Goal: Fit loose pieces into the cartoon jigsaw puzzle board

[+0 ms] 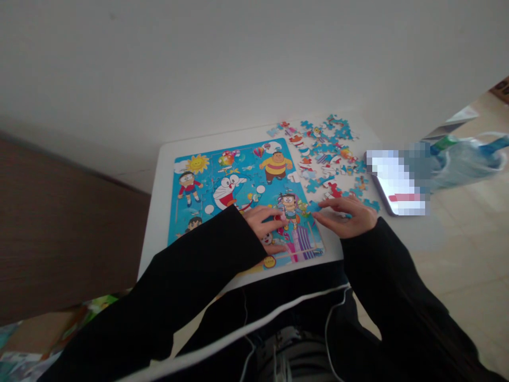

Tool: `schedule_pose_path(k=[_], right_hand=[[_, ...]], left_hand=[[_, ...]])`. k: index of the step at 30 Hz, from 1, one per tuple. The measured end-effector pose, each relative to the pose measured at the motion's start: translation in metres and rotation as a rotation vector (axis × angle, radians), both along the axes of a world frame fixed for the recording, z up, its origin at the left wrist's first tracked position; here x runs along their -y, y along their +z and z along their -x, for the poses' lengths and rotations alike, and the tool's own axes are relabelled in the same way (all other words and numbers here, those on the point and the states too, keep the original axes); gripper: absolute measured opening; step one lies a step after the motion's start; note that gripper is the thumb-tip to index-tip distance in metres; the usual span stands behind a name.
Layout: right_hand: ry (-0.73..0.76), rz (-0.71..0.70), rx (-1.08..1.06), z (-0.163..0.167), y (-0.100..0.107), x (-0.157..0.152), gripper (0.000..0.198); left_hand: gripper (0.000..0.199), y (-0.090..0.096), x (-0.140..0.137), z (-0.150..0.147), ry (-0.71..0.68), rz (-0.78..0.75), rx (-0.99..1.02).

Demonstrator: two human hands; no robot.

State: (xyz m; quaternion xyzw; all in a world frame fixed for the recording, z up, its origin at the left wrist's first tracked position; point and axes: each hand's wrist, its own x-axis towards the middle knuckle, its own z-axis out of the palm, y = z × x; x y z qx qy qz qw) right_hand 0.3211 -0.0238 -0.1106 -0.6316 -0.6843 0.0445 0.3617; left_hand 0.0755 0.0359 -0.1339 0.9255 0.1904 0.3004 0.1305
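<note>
A blue cartoon jigsaw puzzle (238, 158) lies on a small white table, much of its picture assembled in a flat board. My left hand (264, 225) rests over its lower middle, thumb and fingers apart, touching the picture beside a figure with glasses. Part of the puzzle is hidden under my left sleeve. At the puzzle's right edge, my right hand (352, 216) pinches a small blue puzzle piece (314, 206) between thumb and index finger. Loose puzzle pieces (328, 156) are spread to the right of the board, mostly blue, some red and white.
A phone (395, 183) with a lit, blurred screen lies at the table's right side. Beyond it is a clear plastic container or bag (465, 162). A wall (238, 63) stands behind the white table (157, 204). A white cord (254, 323) crosses my lap.
</note>
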Motion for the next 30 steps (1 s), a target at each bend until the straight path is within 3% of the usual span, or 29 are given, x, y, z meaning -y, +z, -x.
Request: schedule_pose_path(k=[7, 15, 22, 30], right_hand=[[0.016, -0.012, -0.004, -0.001, -0.003, 0.000, 0.019], [0.061, -0.205, 0.079, 0.025, -0.004, -0.002, 0.018], [0.083, -0.119, 0.132, 0.058, -0.014, -0.008, 0.018], [0.186, -0.076, 0.087, 0.033, -0.022, -0.014, 0.020]], left_hand=[[0.046, 0.004, -0.002, 0.002, -0.018, 0.058, -0.046], [0.039, 0.001, -0.002, 0.000, 0.003, 0.037, 0.027], [0.022, -0.004, -0.003, -0.009, 0.072, -0.019, 0.230], [0.010, 0.005, -0.003, -0.007, 0.098, 0.021, 0.179]])
